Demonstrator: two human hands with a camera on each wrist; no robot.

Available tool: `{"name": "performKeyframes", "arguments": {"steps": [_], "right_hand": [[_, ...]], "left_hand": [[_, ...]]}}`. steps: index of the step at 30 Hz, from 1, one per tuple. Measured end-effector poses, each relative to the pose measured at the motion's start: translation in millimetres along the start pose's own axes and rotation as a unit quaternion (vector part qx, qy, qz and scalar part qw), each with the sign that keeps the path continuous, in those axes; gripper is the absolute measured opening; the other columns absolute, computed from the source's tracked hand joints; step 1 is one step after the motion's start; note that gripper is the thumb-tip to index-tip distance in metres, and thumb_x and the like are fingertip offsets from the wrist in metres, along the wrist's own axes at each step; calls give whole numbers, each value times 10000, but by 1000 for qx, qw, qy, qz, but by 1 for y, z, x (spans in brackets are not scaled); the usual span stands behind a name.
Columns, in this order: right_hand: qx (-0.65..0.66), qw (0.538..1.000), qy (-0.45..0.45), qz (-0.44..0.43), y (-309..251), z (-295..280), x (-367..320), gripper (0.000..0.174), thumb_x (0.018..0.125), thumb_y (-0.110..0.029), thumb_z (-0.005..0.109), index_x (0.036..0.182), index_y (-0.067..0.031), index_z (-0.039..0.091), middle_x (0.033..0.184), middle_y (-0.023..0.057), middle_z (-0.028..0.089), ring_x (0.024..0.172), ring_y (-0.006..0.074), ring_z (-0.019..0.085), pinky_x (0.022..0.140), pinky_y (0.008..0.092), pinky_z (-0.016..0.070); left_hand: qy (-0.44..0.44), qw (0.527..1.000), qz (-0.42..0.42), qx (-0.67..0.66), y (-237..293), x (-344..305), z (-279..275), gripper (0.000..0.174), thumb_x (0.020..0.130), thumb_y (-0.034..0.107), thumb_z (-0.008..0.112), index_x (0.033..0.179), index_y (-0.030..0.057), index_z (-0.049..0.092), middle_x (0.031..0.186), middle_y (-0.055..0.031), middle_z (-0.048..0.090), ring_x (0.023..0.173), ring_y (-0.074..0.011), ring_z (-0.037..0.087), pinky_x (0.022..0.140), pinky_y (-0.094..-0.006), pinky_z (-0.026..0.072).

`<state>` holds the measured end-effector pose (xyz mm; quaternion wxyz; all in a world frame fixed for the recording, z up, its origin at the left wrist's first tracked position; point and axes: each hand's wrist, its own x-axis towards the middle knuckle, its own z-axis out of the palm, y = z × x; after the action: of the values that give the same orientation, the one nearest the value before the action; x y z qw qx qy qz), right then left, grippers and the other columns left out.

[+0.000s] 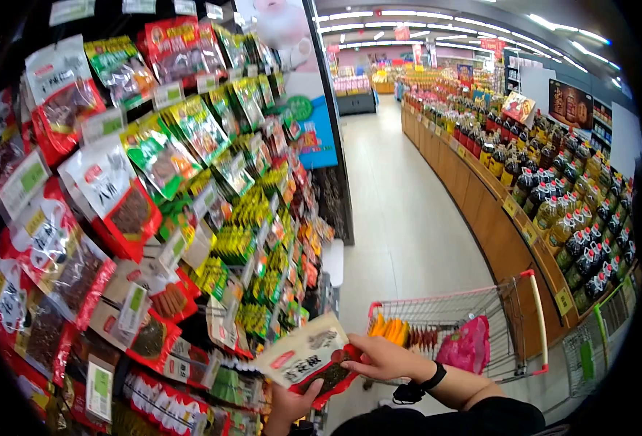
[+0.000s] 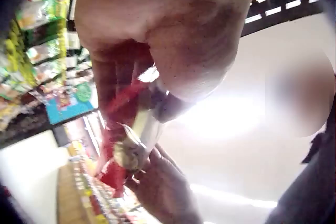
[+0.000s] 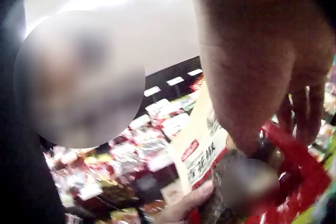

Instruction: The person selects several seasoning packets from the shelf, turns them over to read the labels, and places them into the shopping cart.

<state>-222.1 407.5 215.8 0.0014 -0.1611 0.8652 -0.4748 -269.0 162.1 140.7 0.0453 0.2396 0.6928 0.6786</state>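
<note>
Largest is the rack of hanging packets (image 1: 114, 189) on the left, its goods facing outward, presumably so the labels can be read. Across the aisle runs a long wooden counter (image 1: 495, 232), bottles (image 1: 546, 211) standing upright in close rows along it. Between them sits a wire cart (image 1: 539, 320) holding a bright pink bag (image 1: 466, 345) and some orange-yellow items (image 1: 390, 330) – near enough to the person to reach, it seems.

Smaller is the pouch (image 1: 303, 363), cream above and red below, held up in front of the rack. Its printed face tilts toward the head camera, probably to keep it legible. The left hand (image 1: 286, 407) grips its lower part, thumb across the front; the right hand (image 1: 393, 360) pinches the right side – both sets of fingers closed on it, likely to steady it.
</note>
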Motion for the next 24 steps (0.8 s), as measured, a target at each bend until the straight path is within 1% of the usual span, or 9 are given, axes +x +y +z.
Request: {"name": "performKeyframes", "arguments": {"steps": [3,4,7,10,16,19,21,23,24], "right_hand": [[-101,987,125,17,99,30,3,441,937,-273,635,1279,-16,527,1107,144,666,999,287,644,857,362,516],[77,988,98,93,124,32,2,434,956,-286,609,1278,-7,526,1122,153,658,1010,283,643,869,363,519],[520,816,10,253,167,48,-16,426,1003,-315,537,1282,7,518,1173,166,635,1047,267,638,908,372,526],[687,660,-61,300,190,72,-36,442,1017,-333,505,1321,-12,485,1202,151,623,1084,247,633,950,407,534],[543,769,25,336,179,87,-31,294,981,-192,570,1207,-11,521,1089,106,637,1007,193,654,861,331,570],[518,805,77,278,211,91,-41,377,948,-140,599,1286,0,513,1179,127,633,1046,226,647,885,356,554],[399,875,110,252,170,46,-46,424,943,-138,603,1332,-10,494,1216,126,626,1061,247,641,910,374,543],[542,792,191,204,207,44,-61,384,919,-167,631,1273,-31,569,1155,91,655,1010,216,642,866,361,534],[420,851,207,235,216,28,-75,376,955,-274,602,1237,-25,599,1105,87,674,962,192,652,823,337,533]], "left_hand": [[-17,936,-6,352,-54,9,-5,354,805,190,730,1112,30,657,985,-137,689,884,-294,678,761,-390,541],[4,929,46,368,-69,7,-2,219,815,228,697,986,96,732,913,-129,690,815,-341,662,678,-416,541],[36,898,238,369,-102,-13,8,324,850,175,657,1147,48,675,966,-110,711,926,-215,667,799,-375,528],[-26,892,197,405,-111,-18,17,316,784,148,675,1096,112,709,1005,-85,703,887,-265,679,766,-374,540],[-128,865,190,447,-101,-9,43,372,773,47,610,1138,75,671,1090,-61,663,966,-243,657,770,-351,545],[-194,872,220,392,-142,1,36,613,759,331,766,1289,84,582,1187,-145,642,1054,-302,633,856,-395,512],[-170,893,200,366,-98,7,51,504,742,210,708,1215,59,621,1163,-153,636,1056,-340,613,905,-436,487],[-157,915,183,323,-112,3,55,567,742,256,707,1249,33,588,1182,-183,624,1064,-374,599,932,-473,462],[-170,928,133,303,-129,-4,52,593,743,249,693,1267,2,561,1191,-191,621,1074,-388,587,941,-478,449]]}}
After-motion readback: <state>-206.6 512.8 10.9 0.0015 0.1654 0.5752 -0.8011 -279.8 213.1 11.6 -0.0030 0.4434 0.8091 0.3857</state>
